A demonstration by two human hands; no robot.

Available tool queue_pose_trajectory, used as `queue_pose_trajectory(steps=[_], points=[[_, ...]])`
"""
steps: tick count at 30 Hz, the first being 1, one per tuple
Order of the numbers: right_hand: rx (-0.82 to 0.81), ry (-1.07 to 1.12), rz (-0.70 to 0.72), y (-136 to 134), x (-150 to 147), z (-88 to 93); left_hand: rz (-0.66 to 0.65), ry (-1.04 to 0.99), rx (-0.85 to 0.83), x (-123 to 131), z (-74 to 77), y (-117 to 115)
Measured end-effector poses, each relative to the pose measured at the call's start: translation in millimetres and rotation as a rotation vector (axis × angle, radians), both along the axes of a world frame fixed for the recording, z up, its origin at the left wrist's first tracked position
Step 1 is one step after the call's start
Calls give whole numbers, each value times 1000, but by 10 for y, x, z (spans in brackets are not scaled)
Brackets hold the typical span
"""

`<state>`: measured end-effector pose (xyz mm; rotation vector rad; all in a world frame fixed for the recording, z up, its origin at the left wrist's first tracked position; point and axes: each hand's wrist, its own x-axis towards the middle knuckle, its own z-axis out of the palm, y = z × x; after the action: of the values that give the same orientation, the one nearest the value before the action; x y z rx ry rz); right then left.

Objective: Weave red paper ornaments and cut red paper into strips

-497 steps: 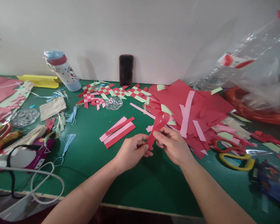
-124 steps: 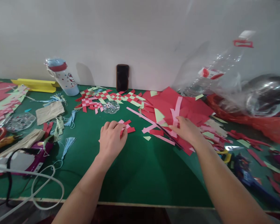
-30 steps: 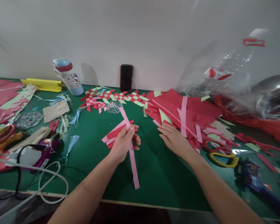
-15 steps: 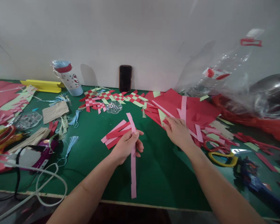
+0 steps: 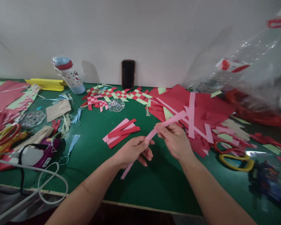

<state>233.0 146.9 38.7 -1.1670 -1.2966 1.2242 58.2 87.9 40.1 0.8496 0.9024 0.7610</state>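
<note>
A long pink paper strip (image 5: 165, 125) runs diagonally through both hands. My left hand (image 5: 133, 151) pinches it low down, and its lower end sticks out below that hand. My right hand (image 5: 174, 140) grips it higher up, and its upper end points over the heap of red paper sheets and pink strips (image 5: 209, 107). Just left of my left hand lie loose red and pink paper strips (image 5: 120, 132) on the green cutting mat (image 5: 140, 184). Farther back sit woven red, pink and pale green paper pieces (image 5: 96, 100).
A dish of rhinestones (image 5: 115, 105) and a phone (image 5: 128, 74) stand at the back, next to a water bottle (image 5: 69, 76). Tassels (image 5: 73, 145) and a purple appliance (image 5: 43, 153) lie left. Yellow-handled scissors (image 5: 236, 163) and a clear plastic bottle (image 5: 248, 59) are right.
The pink strip, hanging nearly upright from my left hand before, now lies tilted across both hands. My right hand has moved off the red paper heap and taken hold of the strip.
</note>
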Motion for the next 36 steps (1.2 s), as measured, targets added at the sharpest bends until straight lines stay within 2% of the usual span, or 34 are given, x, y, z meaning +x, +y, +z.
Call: queue_pose_trajectory(steps=[5, 8, 11, 13, 16, 28, 36], points=[[123, 50, -314, 254, 342, -43, -44, 33, -70, -10, 24, 2], [326, -247, -394, 206, 380, -23, -20, -6, -147, -1, 61, 2], [696, -617, -236, 85, 281, -5, 2, -114, -223, -4, 106, 4], [932, -726, -102, 21, 193, 3, 2, -188, -251, -12, 127, 7], [1102, -841, -10, -20, 104, 13, -15, -263, -263, -18, 135, 8], [1198, -1105, 51, -75, 66, 36, -34, -276, -289, 6, 145, -5], [1245, -1115, 68, -84, 34, 35, -60, -270, -275, -39, 96, 35]])
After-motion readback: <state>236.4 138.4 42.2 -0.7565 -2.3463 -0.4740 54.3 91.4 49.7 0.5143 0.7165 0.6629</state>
